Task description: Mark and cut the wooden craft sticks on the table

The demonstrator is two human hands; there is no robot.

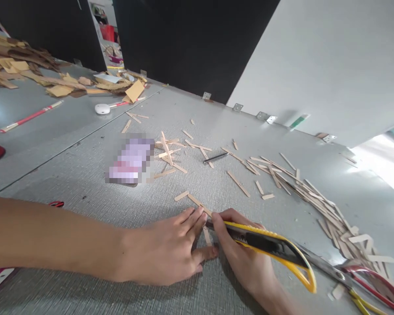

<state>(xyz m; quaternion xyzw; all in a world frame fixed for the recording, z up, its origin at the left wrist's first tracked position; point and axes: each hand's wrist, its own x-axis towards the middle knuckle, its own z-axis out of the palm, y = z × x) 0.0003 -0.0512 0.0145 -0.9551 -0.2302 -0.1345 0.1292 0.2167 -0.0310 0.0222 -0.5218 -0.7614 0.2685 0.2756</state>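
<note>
Grey textured table (85,175) fills your view, with white and black panels standing along its far edge. Cardboard scraps (26,65) are heaped at 10 o'clock, well apart from your hands. Loose wooden strips (318,205) trail in a long drift from 1 o'clock down to 4 o'clock; a smaller scatter sits at 12 o'clock beside a blurred patch.

Your left hand (167,251) lies flat on the table near 6 o'clock, fingers close together and pointing toward 1 o'clock, thumb stretched out along the surface. It presses down a short wooden strip (207,236), which shows in the gap between fingertips and thumb.

Your right hand (239,253) comes in from 5 o'clock, curled tight around a yellow utility knife (269,247). The knife's tip meets the strip just beside your left fingertips; the blade itself is too small to make out.

Scissors (354,280) with red and yellow handles lie at 4 o'clock, partly under the knife's tail. A dark pen (216,157) lies at 12 o'clock among the strips. A white round object (102,109) rests at 11 o'clock.
</note>
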